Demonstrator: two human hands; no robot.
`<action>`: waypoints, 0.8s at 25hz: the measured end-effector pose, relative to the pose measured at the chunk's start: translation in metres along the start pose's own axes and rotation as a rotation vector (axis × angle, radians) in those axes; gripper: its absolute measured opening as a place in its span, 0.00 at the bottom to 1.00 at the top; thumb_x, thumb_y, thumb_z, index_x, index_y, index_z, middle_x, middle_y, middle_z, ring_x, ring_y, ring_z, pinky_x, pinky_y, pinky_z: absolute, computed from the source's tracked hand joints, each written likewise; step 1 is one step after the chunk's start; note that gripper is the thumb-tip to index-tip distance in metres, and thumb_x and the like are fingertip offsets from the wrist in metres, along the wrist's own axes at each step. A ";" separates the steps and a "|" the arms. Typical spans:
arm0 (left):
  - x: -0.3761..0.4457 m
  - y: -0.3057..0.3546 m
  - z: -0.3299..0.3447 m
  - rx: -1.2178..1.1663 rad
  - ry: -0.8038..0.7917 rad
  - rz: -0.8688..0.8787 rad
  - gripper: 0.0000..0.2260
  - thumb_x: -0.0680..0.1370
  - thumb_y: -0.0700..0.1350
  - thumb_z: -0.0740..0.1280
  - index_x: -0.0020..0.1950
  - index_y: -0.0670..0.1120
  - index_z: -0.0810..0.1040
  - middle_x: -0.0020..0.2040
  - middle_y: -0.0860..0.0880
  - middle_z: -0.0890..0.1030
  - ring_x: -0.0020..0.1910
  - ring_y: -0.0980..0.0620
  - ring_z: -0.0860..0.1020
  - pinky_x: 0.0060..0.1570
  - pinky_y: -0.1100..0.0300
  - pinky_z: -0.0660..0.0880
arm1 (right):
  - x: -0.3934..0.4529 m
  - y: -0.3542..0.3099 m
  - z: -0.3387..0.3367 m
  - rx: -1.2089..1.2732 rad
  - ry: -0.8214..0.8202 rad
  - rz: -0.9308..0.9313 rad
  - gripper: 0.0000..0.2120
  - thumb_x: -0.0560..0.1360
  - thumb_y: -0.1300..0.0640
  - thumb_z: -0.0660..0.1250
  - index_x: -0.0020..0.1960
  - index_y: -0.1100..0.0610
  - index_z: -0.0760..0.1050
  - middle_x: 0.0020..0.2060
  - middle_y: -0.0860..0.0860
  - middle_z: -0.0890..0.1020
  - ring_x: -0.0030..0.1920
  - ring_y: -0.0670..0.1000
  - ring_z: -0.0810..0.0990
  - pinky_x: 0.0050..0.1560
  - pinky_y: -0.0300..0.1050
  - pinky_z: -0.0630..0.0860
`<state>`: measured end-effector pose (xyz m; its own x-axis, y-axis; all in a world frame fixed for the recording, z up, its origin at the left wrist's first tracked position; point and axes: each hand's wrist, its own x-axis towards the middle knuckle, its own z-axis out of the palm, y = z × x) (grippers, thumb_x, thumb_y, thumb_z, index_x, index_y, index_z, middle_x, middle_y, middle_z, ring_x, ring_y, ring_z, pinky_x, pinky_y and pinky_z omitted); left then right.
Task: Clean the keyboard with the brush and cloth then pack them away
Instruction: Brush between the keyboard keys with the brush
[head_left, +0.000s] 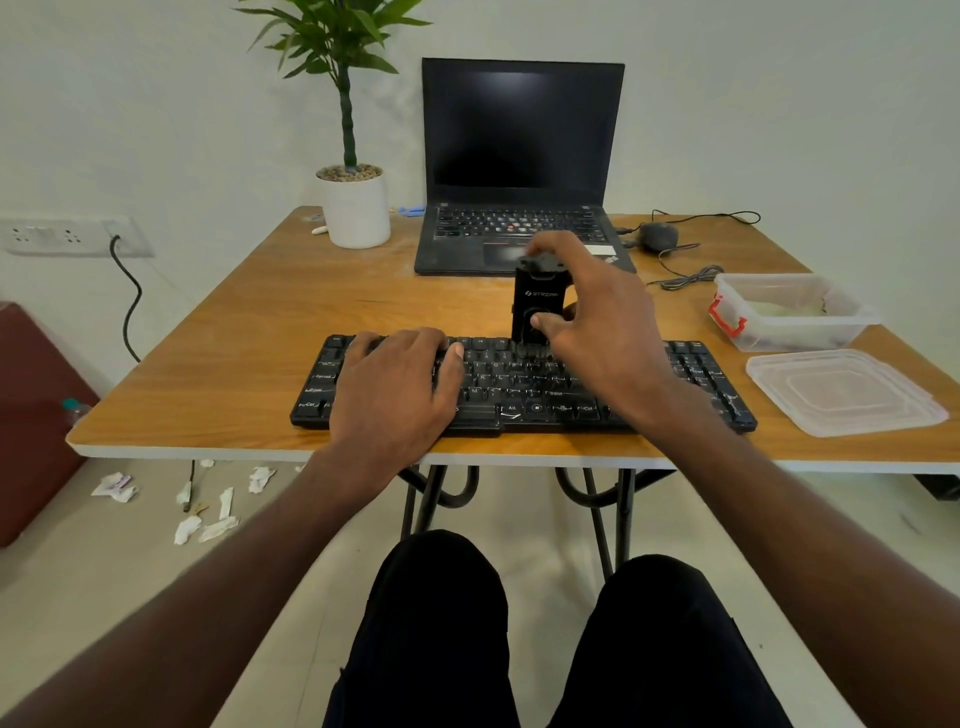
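Observation:
A black keyboard (524, 387) lies along the front edge of the wooden table. My right hand (597, 322) grips a black upright brush (535, 306), thumb on its front and fingers over its top. The brush's bristles touch the upper key rows near the keyboard's middle. My left hand (395, 384) rests palm down on the left half of the keyboard, fingers curved over the keys. A clear plastic box (789, 312) with a red clip stands at the right, something pale inside it; whether that is the cloth I cannot tell.
The box's clear lid (847, 389) lies at the front right. An open laptop (519, 171) stands behind the keyboard, a potted plant (353, 202) to its left, a mouse with cable (660, 236) at the back right. Paper scraps (208, 519) litter the floor.

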<state>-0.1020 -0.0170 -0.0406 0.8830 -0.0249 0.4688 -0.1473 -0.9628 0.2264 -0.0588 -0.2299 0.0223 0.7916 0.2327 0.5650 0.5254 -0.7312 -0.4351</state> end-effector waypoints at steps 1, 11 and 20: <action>0.000 0.000 -0.001 0.007 0.002 0.001 0.22 0.87 0.58 0.49 0.62 0.51 0.79 0.56 0.52 0.85 0.56 0.52 0.81 0.73 0.44 0.66 | 0.000 -0.003 0.004 0.023 -0.005 -0.024 0.31 0.75 0.57 0.76 0.73 0.41 0.67 0.62 0.49 0.82 0.54 0.48 0.82 0.53 0.46 0.83; 0.000 0.021 0.010 -0.014 0.040 0.060 0.16 0.87 0.54 0.54 0.61 0.51 0.80 0.57 0.53 0.82 0.56 0.53 0.78 0.69 0.48 0.67 | -0.006 0.019 -0.010 -0.022 -0.008 -0.029 0.30 0.75 0.54 0.76 0.73 0.41 0.69 0.64 0.47 0.82 0.49 0.45 0.82 0.51 0.49 0.84; -0.003 0.020 0.010 0.025 0.046 0.048 0.15 0.87 0.54 0.55 0.61 0.50 0.79 0.57 0.52 0.82 0.56 0.52 0.78 0.67 0.47 0.67 | 0.000 0.022 -0.018 -0.112 -0.110 -0.045 0.33 0.76 0.53 0.74 0.76 0.35 0.67 0.60 0.49 0.81 0.54 0.48 0.79 0.53 0.46 0.81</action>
<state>-0.1034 -0.0390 -0.0459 0.8535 -0.0591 0.5178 -0.1774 -0.9672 0.1819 -0.0527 -0.2572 0.0258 0.8005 0.3312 0.4994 0.5280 -0.7841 -0.3263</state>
